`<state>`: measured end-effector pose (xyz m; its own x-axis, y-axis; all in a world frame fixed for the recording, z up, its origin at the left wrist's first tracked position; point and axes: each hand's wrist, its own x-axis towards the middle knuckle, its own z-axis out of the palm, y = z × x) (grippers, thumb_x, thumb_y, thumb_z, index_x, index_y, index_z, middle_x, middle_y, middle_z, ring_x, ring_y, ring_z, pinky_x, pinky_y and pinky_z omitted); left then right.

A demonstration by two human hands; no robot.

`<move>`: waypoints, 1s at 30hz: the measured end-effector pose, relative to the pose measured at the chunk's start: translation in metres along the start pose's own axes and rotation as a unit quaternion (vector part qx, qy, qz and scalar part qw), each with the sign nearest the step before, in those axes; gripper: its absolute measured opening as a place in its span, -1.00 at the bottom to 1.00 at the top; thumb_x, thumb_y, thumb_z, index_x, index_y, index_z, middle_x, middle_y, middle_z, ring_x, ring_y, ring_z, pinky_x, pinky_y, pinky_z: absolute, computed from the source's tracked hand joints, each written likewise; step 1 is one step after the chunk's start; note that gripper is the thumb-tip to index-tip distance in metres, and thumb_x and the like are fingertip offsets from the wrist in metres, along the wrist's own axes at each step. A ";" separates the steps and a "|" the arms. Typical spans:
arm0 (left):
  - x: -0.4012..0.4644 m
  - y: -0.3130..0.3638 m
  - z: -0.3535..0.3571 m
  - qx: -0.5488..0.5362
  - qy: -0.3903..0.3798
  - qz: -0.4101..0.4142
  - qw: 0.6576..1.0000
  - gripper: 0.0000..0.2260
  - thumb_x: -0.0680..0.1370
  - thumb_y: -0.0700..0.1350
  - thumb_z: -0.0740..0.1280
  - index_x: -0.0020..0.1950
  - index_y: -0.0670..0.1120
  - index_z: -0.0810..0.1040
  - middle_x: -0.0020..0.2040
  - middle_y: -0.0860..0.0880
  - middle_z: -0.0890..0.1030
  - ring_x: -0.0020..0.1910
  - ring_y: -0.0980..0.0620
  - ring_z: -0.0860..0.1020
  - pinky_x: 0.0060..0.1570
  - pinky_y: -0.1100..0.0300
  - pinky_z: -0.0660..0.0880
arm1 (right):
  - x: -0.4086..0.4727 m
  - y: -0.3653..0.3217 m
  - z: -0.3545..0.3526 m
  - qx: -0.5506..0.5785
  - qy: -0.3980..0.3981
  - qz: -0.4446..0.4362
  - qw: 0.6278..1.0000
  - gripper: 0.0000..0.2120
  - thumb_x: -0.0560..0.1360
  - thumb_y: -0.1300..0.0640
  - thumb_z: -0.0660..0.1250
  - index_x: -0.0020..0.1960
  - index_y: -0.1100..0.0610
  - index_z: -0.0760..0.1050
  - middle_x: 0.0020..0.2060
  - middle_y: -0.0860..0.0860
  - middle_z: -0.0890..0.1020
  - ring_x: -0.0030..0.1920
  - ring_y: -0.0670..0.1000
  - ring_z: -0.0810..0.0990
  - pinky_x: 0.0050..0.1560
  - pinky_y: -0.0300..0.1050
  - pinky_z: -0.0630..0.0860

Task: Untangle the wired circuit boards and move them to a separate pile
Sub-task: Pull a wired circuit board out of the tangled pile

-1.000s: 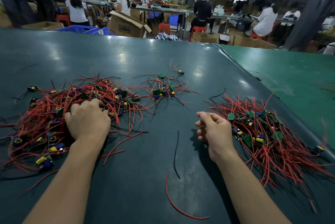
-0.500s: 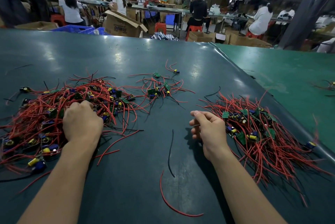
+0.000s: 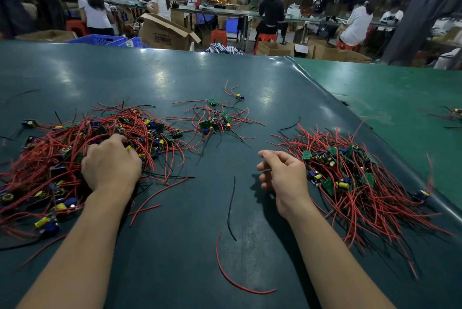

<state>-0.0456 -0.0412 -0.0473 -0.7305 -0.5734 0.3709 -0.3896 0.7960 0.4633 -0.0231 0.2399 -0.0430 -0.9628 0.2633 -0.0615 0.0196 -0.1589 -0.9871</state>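
A big tangle of wired circuit boards (image 3: 57, 158), red and black leads with green boards and yellow and blue parts, lies on the left of the dark green table (image 3: 175, 73). My left hand (image 3: 111, 163) sits on its right side, fingers curled down into the wires and gripping boards there; the fingertips are hidden. A separate pile of sorted boards (image 3: 350, 178) lies on the right. My right hand (image 3: 282, 173) hovers just left of that pile, fingers loosely curled, with nothing seen in it. A small cluster of boards (image 3: 215, 121) lies further back in the middle.
Loose wires lie between my arms: a black one (image 3: 231, 208) and a red one (image 3: 232, 276). A lighter green table (image 3: 400, 98) adjoins on the right, past a raised seam. Seated workers, cardboard boxes (image 3: 162, 33) and blue crates stand beyond the far edge.
My left fingers have worked slightly further into the tangle. The right hand stays beside the right pile, hardly moved.
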 end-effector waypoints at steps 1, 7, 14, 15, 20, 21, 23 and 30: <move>0.000 -0.001 -0.001 -0.018 0.014 0.002 1.000 -0.70 0.53 -0.12 0.39 0.25 -0.14 0.58 0.03 -0.31 0.62 0.15 -0.32 0.46 0.03 -0.14 0.47 | 0.001 0.000 0.000 0.002 0.001 0.001 1.000 -0.88 0.56 0.23 0.32 -0.14 0.19 0.59 -0.48 -0.01 0.59 -0.56 -0.09 0.45 -0.57 -0.28 0.36; -0.008 0.001 -0.006 -0.100 0.102 0.042 0.989 -0.70 0.40 -0.16 0.49 0.10 -0.17 0.60 -0.08 -0.29 0.63 -0.01 -0.33 0.53 -0.04 -0.13 0.49 | 0.003 0.001 0.001 -0.005 0.000 -0.001 1.000 -0.88 0.55 0.23 0.32 -0.14 0.18 0.59 -0.49 -0.03 0.59 -0.56 -0.10 0.46 -0.57 -0.27 0.36; -0.017 0.010 -0.009 -0.181 0.101 0.176 0.962 -0.63 0.41 -0.15 0.51 0.13 -0.13 0.45 -0.10 -0.07 0.62 -0.14 -0.19 0.60 -0.06 -0.06 0.48 | 0.003 0.001 0.001 -0.018 -0.001 0.000 1.000 -0.89 0.55 0.22 0.33 -0.11 0.19 0.60 -0.48 -0.02 0.60 -0.54 -0.10 0.46 -0.56 -0.27 0.37; -0.018 0.011 -0.009 -0.205 0.087 0.182 0.958 -0.61 0.41 -0.16 0.51 0.15 -0.12 0.43 -0.10 -0.04 0.61 -0.16 -0.16 0.62 -0.06 -0.05 0.50 | 0.003 0.001 0.001 -0.018 -0.001 -0.001 1.000 -0.89 0.55 0.22 0.33 -0.11 0.19 0.61 -0.48 -0.02 0.60 -0.54 -0.10 0.46 -0.56 -0.27 0.37; -0.026 0.020 -0.015 -0.241 0.161 0.269 0.919 -0.60 0.41 -0.18 0.51 0.17 -0.07 0.45 -0.11 -0.03 0.63 -0.24 -0.06 0.57 -0.06 0.06 0.41 | 0.002 0.000 0.001 -0.019 -0.003 0.002 1.000 -0.89 0.55 0.23 0.33 -0.12 0.18 0.61 -0.48 -0.02 0.60 -0.55 -0.10 0.46 -0.56 -0.27 0.37; -0.028 0.023 -0.016 -0.248 0.176 0.281 0.910 -0.61 0.41 -0.16 0.51 0.18 -0.06 0.46 -0.08 -0.02 0.64 -0.23 -0.05 0.56 -0.06 0.07 0.40 | 0.002 0.000 0.000 -0.019 -0.004 0.003 1.000 -0.89 0.55 0.23 0.33 -0.13 0.18 0.61 -0.48 -0.02 0.60 -0.55 -0.10 0.46 -0.57 -0.27 0.37; -0.033 0.027 -0.015 -0.255 0.200 0.296 0.899 -0.63 0.44 -0.13 0.47 0.20 -0.08 0.48 -0.04 -0.03 0.65 -0.21 -0.05 0.57 -0.04 0.05 0.42 | 0.002 0.000 0.000 -0.022 -0.007 0.003 1.000 -0.90 0.54 0.22 0.34 -0.13 0.18 0.61 -0.48 -0.02 0.60 -0.55 -0.10 0.46 -0.57 -0.28 0.37; -0.057 0.053 -0.016 -0.292 0.279 0.440 0.802 -0.71 0.51 -0.14 0.48 0.17 -0.11 0.50 0.02 -0.06 0.67 -0.13 -0.01 0.61 -0.10 -0.01 0.46 | -0.006 -0.006 0.005 -0.010 -0.091 -0.005 0.996 -0.86 0.54 0.11 0.37 -0.08 0.17 0.62 -0.37 0.04 0.62 -0.51 -0.07 0.47 -0.56 -0.27 0.33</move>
<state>-0.0160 0.0302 -0.0311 -0.1505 0.0341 0.9880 0.5875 0.8069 0.0617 -0.0188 0.2347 -0.0363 -0.9958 0.0882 -0.0259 0.0135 -0.1382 -0.9903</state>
